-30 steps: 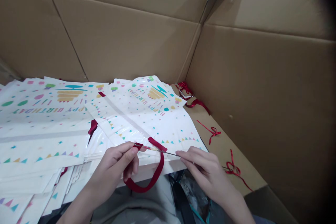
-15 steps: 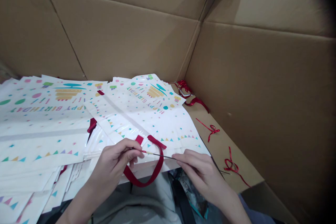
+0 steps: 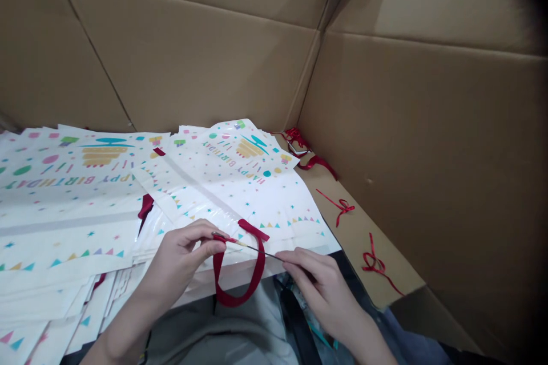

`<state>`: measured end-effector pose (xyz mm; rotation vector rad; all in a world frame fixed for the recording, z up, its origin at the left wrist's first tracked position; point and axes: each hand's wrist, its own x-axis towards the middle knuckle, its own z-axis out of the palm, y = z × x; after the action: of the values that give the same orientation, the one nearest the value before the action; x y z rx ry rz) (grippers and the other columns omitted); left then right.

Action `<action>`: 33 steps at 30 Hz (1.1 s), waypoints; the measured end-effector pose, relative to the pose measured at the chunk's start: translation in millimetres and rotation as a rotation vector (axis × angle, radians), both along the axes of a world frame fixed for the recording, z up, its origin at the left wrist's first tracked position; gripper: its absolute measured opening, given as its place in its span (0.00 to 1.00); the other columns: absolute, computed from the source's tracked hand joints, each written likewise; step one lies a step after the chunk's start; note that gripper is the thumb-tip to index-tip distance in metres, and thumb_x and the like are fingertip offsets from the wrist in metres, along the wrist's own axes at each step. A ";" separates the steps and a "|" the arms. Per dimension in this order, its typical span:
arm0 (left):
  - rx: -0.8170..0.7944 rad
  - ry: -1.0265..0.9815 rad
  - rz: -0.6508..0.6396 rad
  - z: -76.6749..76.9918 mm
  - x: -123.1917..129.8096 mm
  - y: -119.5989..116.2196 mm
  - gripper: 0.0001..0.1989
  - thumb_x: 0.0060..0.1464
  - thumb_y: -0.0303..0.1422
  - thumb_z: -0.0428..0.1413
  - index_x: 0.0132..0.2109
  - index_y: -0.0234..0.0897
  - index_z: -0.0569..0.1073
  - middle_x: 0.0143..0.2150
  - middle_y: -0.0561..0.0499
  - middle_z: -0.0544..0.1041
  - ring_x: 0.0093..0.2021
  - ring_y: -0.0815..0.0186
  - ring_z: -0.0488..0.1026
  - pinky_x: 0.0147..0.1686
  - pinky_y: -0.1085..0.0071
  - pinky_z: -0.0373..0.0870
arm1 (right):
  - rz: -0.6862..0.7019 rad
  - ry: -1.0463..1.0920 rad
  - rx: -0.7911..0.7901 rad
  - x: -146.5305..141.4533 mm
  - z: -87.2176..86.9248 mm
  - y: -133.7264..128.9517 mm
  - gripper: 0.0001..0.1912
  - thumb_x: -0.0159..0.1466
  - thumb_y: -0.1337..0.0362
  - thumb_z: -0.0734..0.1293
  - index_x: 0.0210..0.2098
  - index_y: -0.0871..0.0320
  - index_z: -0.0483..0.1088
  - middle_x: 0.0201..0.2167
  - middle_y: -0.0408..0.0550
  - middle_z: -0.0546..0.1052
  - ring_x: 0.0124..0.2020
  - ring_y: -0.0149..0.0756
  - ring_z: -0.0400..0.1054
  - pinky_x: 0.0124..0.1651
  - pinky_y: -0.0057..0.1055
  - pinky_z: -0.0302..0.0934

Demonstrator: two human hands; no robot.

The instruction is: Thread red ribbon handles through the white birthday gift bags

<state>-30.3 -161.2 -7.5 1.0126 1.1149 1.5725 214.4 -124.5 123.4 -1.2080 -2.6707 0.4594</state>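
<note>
My left hand (image 3: 188,251) is closed in a pinch on one end of a dark red ribbon (image 3: 237,299), at the red-tipped end of a thin dark rod. That rod (image 3: 252,248), pale near its red tip, runs to the fingers of my right hand (image 3: 314,274), which are closed on its other end. The ribbon hangs in a loop below the rod. Its free end rests over a white bag (image 3: 222,182) printed with birthday shapes and a grey strip. Whether the ribbon is fastened to the rod, I cannot tell.
More printed white bags (image 3: 98,199) lie stacked on the left. Thin red ribbon bows (image 3: 342,205) lie on a cardboard strip (image 3: 355,239) at the right, with a red tangle (image 3: 297,138) behind. Tall cardboard walls (image 3: 192,51) stand at the back and right.
My left hand has turned slightly, and more of the red end shows at its fingertips. The ribbon loop hangs narrower. The whole view has shifted a little.
</note>
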 end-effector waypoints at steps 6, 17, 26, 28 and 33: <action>-0.113 -0.075 -0.001 7.1 1.7 2.3 0.12 0.52 0.42 0.64 0.35 0.38 0.84 0.34 0.46 0.84 0.36 0.59 0.79 0.37 0.69 0.78 | -0.069 -0.078 -0.183 -2.5 -13.6 -12.8 0.13 0.73 0.65 0.61 0.49 0.53 0.77 0.43 0.47 0.83 0.45 0.38 0.76 0.50 0.32 0.68; 0.017 -0.131 -0.084 30.8 25.7 6.2 0.08 0.56 0.38 0.62 0.33 0.40 0.82 0.33 0.50 0.81 0.36 0.63 0.77 0.40 0.71 0.76 | -0.240 0.393 -0.454 -61.5 -26.3 -9.5 0.12 0.69 0.55 0.67 0.44 0.57 0.76 0.25 0.42 0.74 0.20 0.28 0.64 0.22 0.25 0.58; 0.188 0.711 -0.291 -8.6 -29.2 57.2 0.22 0.68 0.47 0.49 0.61 0.44 0.76 0.64 0.45 0.74 0.65 0.53 0.68 0.64 0.55 0.65 | -0.561 0.668 -0.082 14.3 67.4 -4.1 0.11 0.56 0.54 0.79 0.31 0.54 0.80 0.17 0.41 0.70 0.16 0.26 0.59 0.17 0.23 0.52; 0.223 0.859 -0.345 -19.1 -35.3 70.3 0.22 0.68 0.46 0.49 0.60 0.42 0.76 0.65 0.44 0.73 0.66 0.51 0.67 0.65 0.53 0.64 | -0.641 0.710 0.029 38.8 95.3 -13.0 0.12 0.52 0.54 0.82 0.28 0.52 0.80 0.20 0.45 0.73 0.18 0.28 0.63 0.17 0.24 0.54; 0.324 0.997 -0.389 -23.3 -34.5 89.1 0.21 0.68 0.43 0.49 0.60 0.40 0.76 0.64 0.42 0.74 0.65 0.51 0.68 0.63 0.56 0.64 | -0.730 0.695 0.187 64.1 114.2 -39.5 0.08 0.55 0.55 0.80 0.32 0.47 0.82 0.30 0.52 0.80 0.29 0.38 0.75 0.27 0.30 0.68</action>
<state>-64.8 -72.2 -30.8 2.2159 1.1799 0.9112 278.5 -164.0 237.6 -1.4922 -1.5348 0.3899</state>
